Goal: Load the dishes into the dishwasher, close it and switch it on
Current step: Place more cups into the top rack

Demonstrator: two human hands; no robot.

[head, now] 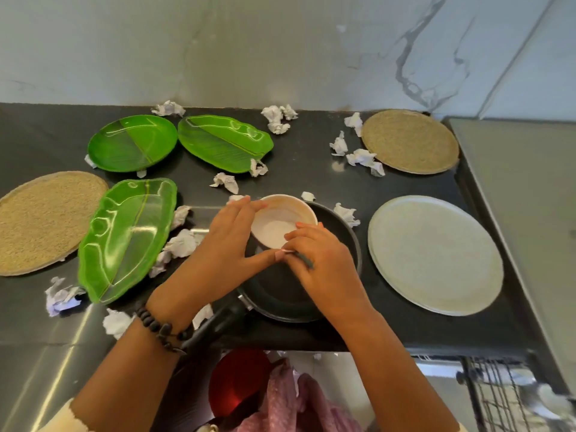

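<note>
Cradling the white bowl, the left hand has its fingers curved over the far rim and its thumb reaching under the near edge, so the bowl sits tilted above the dark frying pan. Looks like it's being tipped so leftovers fall into the pan rather than onto the counter. The right hand comes in from the near side, fingers curled around a thin utensil, its tip at the bowl's lip; what the utensil is, I cannot tell. Probably scraping before loading.

Left of the left hand lie three green leaf-shaped plates, with crumpled paper napkins scattered between. Right of the right hand sits a pale round plate, untouched. Woven mats rest further out on both sides. Below the right forearm, a wire dishwasher rack shows at the corner, so I'd judge the loading is barely begun, most dishes waiting on the black counter.
</note>
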